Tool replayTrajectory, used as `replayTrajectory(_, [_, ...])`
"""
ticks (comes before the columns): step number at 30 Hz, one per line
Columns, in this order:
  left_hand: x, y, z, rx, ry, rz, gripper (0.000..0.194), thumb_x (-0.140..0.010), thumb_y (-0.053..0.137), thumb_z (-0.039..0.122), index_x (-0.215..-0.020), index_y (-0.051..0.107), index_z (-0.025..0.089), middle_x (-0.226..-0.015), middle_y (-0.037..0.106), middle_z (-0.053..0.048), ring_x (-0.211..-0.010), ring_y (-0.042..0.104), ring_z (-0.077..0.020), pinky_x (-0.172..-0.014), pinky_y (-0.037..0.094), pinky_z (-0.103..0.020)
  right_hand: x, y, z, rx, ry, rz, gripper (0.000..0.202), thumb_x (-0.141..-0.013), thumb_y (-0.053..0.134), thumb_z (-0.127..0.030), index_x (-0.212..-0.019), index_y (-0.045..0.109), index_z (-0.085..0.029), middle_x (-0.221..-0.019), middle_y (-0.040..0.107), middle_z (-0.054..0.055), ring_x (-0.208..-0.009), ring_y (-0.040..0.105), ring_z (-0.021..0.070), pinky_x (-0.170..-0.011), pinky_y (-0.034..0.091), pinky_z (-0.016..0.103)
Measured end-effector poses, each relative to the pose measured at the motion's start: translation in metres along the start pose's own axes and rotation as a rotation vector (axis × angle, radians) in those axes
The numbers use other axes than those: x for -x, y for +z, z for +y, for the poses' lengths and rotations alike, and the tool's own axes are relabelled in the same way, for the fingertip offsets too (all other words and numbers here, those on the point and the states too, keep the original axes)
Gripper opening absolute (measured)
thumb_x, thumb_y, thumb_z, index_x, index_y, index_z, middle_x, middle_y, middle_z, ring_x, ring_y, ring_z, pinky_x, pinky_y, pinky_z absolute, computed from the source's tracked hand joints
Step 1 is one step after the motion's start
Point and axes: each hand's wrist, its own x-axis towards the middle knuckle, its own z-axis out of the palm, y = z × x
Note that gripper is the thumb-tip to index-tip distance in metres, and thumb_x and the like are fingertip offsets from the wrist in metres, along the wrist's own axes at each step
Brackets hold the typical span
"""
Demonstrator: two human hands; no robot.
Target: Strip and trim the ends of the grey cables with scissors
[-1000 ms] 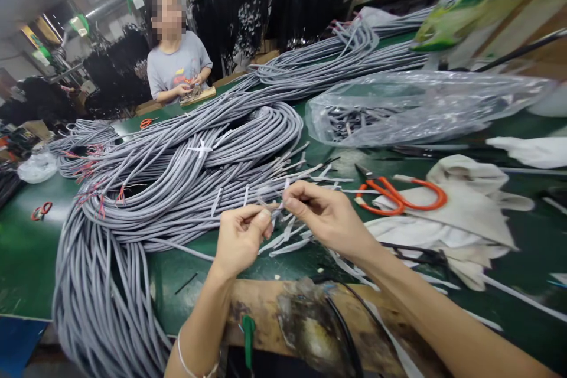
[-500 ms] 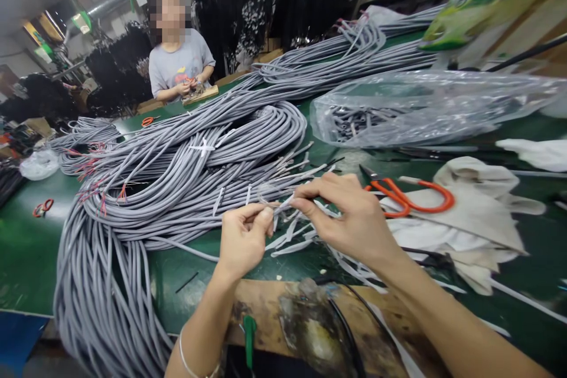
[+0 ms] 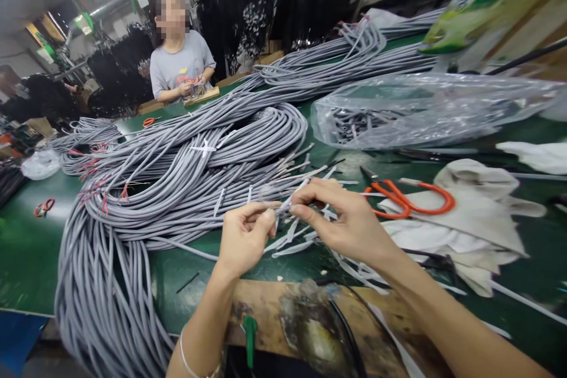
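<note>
My left hand (image 3: 247, 239) is closed in a pinch on a grey cable (image 3: 188, 249), which runs in from the bundle at the left. My right hand (image 3: 341, 218) pinches a thin white strip (image 3: 299, 190) at the cable's end, close beside the left fingertips. Fine whitish strands show between the two hands, too small to make out clearly. Loose white strips (image 3: 295, 245) lie on the table just below and behind the fingers. Right of my right hand rest scissors with orange handles (image 3: 410, 204).
Large coils of grey cable (image 3: 177, 171) cover the left and middle of the green table (image 3: 33, 248). A clear plastic bag (image 3: 425, 109) of short pieces and white cloth gloves (image 3: 473, 212) lie right. A stained wooden board (image 3: 261, 307) is in front. Another person (image 3: 183, 62) works across.
My right fingers have shifted slightly left and down, nearer my left hand, and the white strip now stands up more steeply. My left hand has barely moved.
</note>
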Motion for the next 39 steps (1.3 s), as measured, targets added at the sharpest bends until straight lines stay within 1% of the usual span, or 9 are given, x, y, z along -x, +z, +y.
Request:
replayTrajectory(9, [0.000,0.002,0.002,0.018,0.006,0.080,0.028,-0.060,0.072,0.031,-0.076,0.071,0.008,-0.044,0.044,0.006,-0.038,0.028,-0.0026,-0.039,0.017,-0.020,-0.002,-0.006,-0.006,-0.051,0.008,-0.012,0.018,-0.087,0.055,-0.025,-0.069,0.052,-0.022,-0.058,0.056,-0.003,-0.055,0.048,0.0116,-0.055,0.036,0.027])
replayTrajectory(14, [-0.005,0.006,0.000,0.050,0.023,0.265,0.037,-0.054,0.078,0.046,-0.055,0.062,0.012,-0.041,0.039,0.008,-0.039,0.025,-0.0023,-0.040,0.016,-0.020,-0.006,-0.015,-0.021,-0.217,-0.008,-0.225,0.031,-0.090,0.051,-0.038,-0.063,0.052,-0.021,-0.054,0.056,-0.003,-0.053,0.047,0.0112,-0.055,0.039,0.026])
replayTrajectory(18, [-0.008,0.006,-0.003,0.120,-0.074,0.260,0.058,-0.053,0.068,0.069,-0.040,0.049,0.015,-0.034,0.026,0.009,-0.033,0.017,-0.0011,-0.036,0.008,-0.021,-0.002,-0.019,-0.025,-0.376,0.022,-0.431,0.039,-0.087,0.050,-0.050,-0.060,0.052,-0.022,-0.054,0.056,-0.002,-0.053,0.050,0.0117,-0.058,0.042,0.028])
replayTrajectory(20, [-0.008,0.005,-0.005,0.172,-0.130,0.235,0.064,-0.056,0.059,0.076,-0.039,0.048,0.015,-0.032,0.025,0.009,-0.030,0.015,-0.0008,-0.035,0.006,-0.021,0.003,-0.016,-0.019,-0.450,0.097,-0.355,0.039,-0.075,0.059,-0.061,-0.068,0.055,-0.023,-0.062,0.057,0.000,-0.056,0.051,0.0132,-0.053,0.041,0.027])
replayTrajectory(24, [-0.007,0.004,-0.008,0.199,-0.168,0.169,0.070,-0.061,0.049,0.081,-0.044,0.051,0.014,-0.034,0.032,0.006,-0.028,0.017,-0.0008,-0.033,0.005,-0.020,0.007,0.000,-0.007,-0.358,0.495,0.020,0.060,-0.055,0.075,-0.062,-0.096,0.054,-0.024,-0.080,0.053,0.000,-0.044,0.034,0.0073,-0.037,0.030,0.024])
replayTrajectory(26, [-0.007,0.005,-0.011,0.178,-0.163,0.154,0.070,-0.062,0.049,0.081,-0.048,0.053,0.013,-0.037,0.037,0.004,-0.028,0.022,-0.0014,-0.033,0.007,-0.019,0.006,0.009,-0.009,-0.315,0.602,0.020,0.059,-0.056,0.076,-0.058,-0.098,0.054,-0.022,-0.082,0.055,0.001,-0.040,0.025,0.0041,-0.033,0.024,0.024])
replayTrajectory(32, [-0.008,0.009,-0.019,0.158,-0.171,0.194,0.067,-0.068,0.048,0.077,-0.065,0.059,0.011,-0.040,0.044,0.004,-0.026,0.029,-0.0032,-0.030,0.014,-0.017,0.003,0.020,-0.025,-0.038,0.368,0.038,0.019,-0.079,0.061,-0.038,-0.073,0.061,-0.019,-0.059,0.057,-0.001,-0.039,0.034,0.0069,-0.038,0.028,0.023])
replayTrajectory(36, [-0.007,0.009,-0.016,0.179,-0.173,0.219,0.066,-0.071,0.048,0.075,-0.073,0.062,0.010,-0.046,0.050,0.002,-0.026,0.036,-0.0044,-0.029,0.016,-0.017,0.003,0.016,-0.023,-0.052,0.253,0.007,0.029,-0.086,0.050,-0.031,-0.061,0.060,-0.020,-0.053,0.060,0.002,-0.045,0.052,0.0118,-0.046,0.040,0.024])
replayTrajectory(39, [-0.006,0.008,-0.010,0.227,-0.165,0.223,0.066,-0.074,0.047,0.073,-0.080,0.064,0.010,-0.049,0.054,0.000,-0.027,0.037,-0.0048,-0.029,0.016,-0.016,0.001,0.014,-0.018,-0.191,0.363,-0.058,0.034,-0.087,0.049,-0.037,-0.060,0.061,-0.020,-0.057,0.066,0.003,-0.049,0.058,0.0145,-0.048,0.045,0.025])
